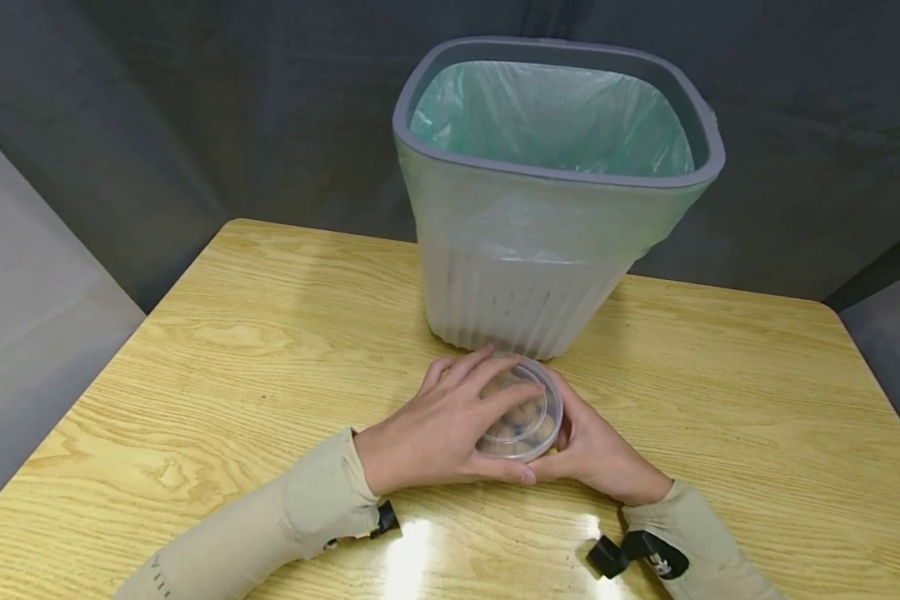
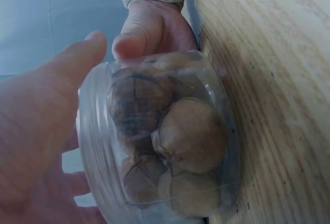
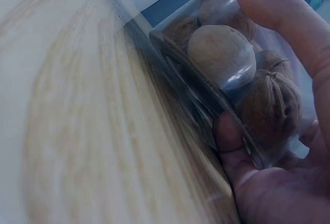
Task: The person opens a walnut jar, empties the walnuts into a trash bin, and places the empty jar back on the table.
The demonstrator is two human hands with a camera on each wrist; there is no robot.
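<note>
Near the bin (image 1: 547, 250), on the table (image 1: 195, 375), the left hand (image 1: 435, 433) grips the walnut tub (image 1: 521, 408) from the left and over its lid, while the right hand (image 1: 600, 454) clasps its right side.

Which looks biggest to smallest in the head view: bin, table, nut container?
1. table
2. bin
3. nut container, gripped by the left hand and right hand
</note>
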